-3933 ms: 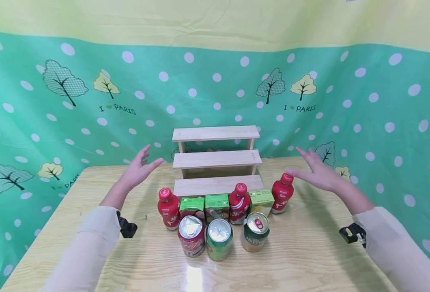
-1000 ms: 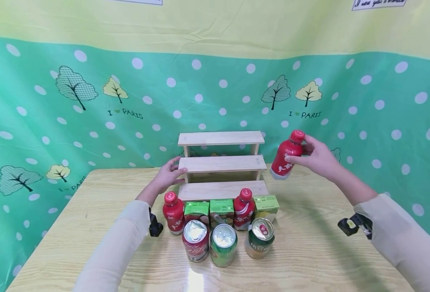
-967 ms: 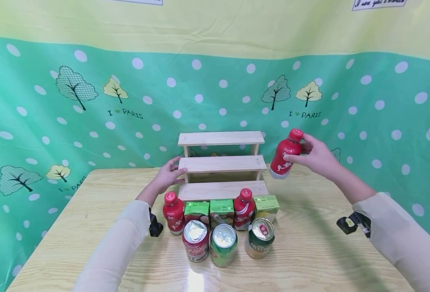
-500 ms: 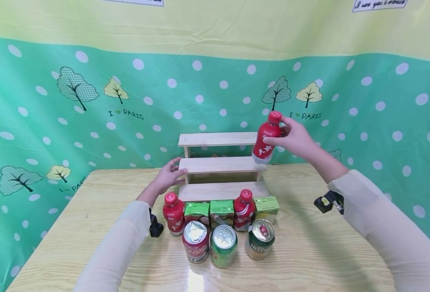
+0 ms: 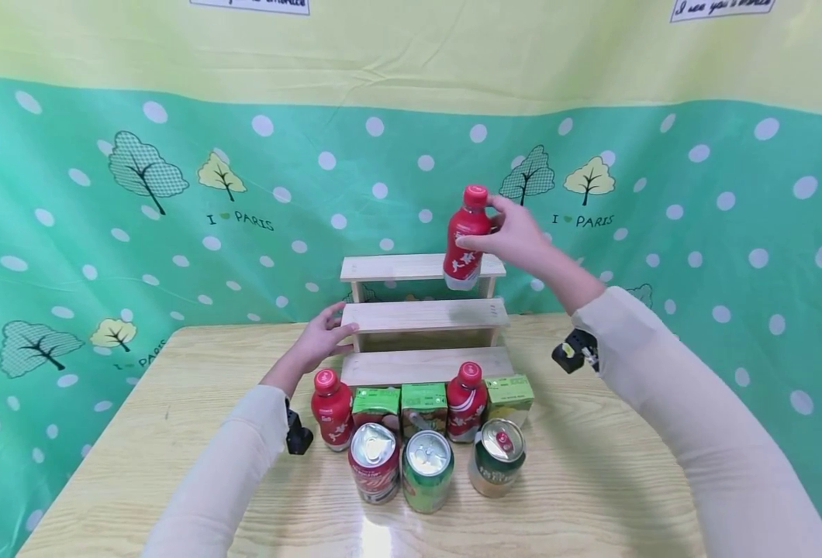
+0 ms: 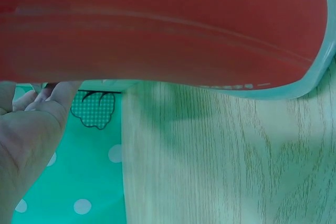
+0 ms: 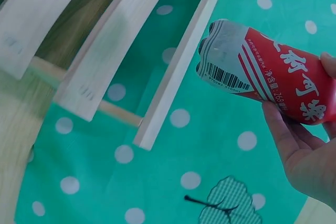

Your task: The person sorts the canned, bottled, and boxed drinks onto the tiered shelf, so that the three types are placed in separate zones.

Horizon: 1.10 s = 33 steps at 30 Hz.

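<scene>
Grasping a red plastic bottle, your right hand should hold it upright above the pale three-tier wooden rack your left hand grips below.

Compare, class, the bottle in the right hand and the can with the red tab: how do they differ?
The right hand holds the bottle in the air; the can stands on the table. The bottle is mostly red; the can is dark green above and tan below. The bottle narrows to a red cap; the can has a metal top. Both carry printed designs.
</scene>
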Motion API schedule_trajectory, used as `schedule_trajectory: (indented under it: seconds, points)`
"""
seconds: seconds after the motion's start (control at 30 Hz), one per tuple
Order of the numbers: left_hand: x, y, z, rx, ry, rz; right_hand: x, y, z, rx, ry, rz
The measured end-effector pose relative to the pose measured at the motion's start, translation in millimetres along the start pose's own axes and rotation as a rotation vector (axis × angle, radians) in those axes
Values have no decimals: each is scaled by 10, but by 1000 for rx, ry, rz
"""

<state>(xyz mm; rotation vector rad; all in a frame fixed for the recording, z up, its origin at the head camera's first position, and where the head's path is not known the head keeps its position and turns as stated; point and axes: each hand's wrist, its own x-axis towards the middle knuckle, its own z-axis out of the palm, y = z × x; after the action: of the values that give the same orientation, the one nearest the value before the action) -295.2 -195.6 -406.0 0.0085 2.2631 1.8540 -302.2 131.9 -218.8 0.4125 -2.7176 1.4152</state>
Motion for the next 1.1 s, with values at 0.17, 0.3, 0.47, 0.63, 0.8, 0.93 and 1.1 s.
schedule_trajectory:
  seconds: [0.17, 0.3, 0.47, 0.63, 0.8, 0.93, 1.1]
  points:
    - [0, -11, -5, 4, 3, 3, 86, -142, 129, 10, -19, -20]
    - [-4, -12, -10, 4, 3, 5, 154, -214, 231, 26, -34, -31]
    - [-15, -5, -6, 4, 3, 6, 221, -281, 365, 50, -38, -40]
    - [-5, -8, -5, -2, 2, 5, 296, -334, 496, 78, -26, -37]
    - [-14, -1, -12, -2, 4, 1, 365, -392, 618, 100, -13, -38]
    - [-17, -6, -21, 2, 6, -3, 412, -416, 727, 125, -3, -40]
    - [-12, -12, -13, -1, -1, -3, 456, -412, 854, 132, 14, -27]
